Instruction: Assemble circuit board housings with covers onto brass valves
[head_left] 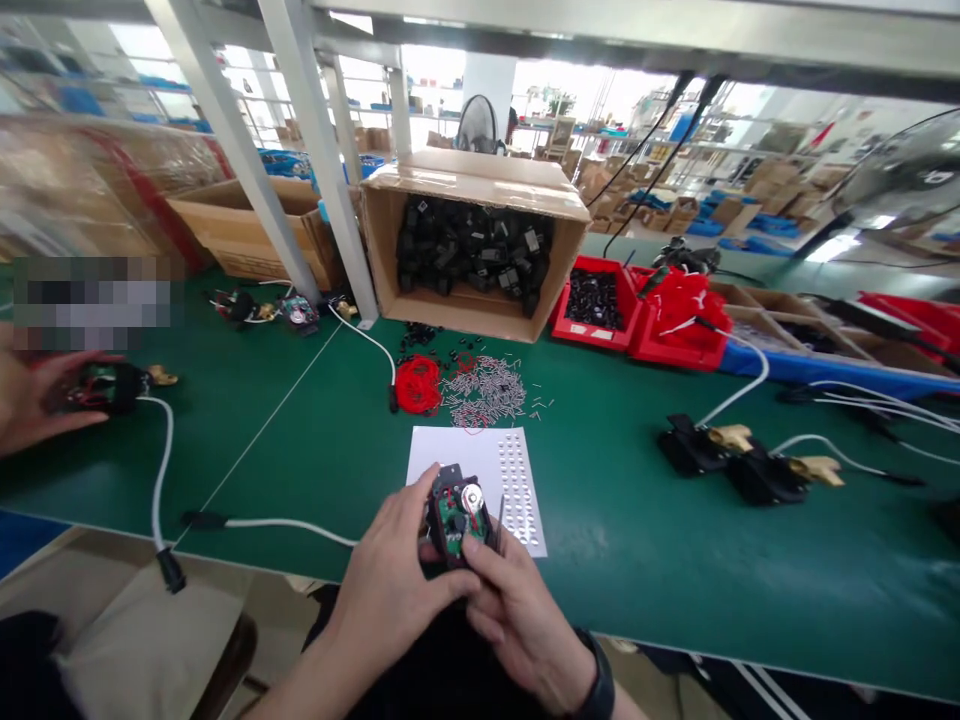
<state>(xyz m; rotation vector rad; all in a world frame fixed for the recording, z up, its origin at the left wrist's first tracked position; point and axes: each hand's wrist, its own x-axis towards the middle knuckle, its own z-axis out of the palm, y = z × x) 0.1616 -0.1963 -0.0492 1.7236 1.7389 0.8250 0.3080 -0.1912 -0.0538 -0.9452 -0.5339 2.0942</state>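
Note:
Over the near edge of the bench, my left hand (401,570) is wrapped around a small black housing with a green circuit board (453,520). A round silvery disc with red wires sits at the top of the board. My right hand (517,600) grips the same housing from the right, its thumb pressed on the board's lower edge. A thin dark tool (501,515) sticks up beside its fingers; its kind is not clear. Behind the housing lies a white sheet (457,450) with rows of small silvery discs. A white cable (292,524) runs left from behind my left hand.
A heap of small pins (491,390) and red wire (418,385) lie beyond the sheet. Behind stands a carton of black parts (472,250), with red bins (596,305) beside it. Black units with brass fittings (765,475) lie right. A co-worker's hand (45,400) holds a similar unit left.

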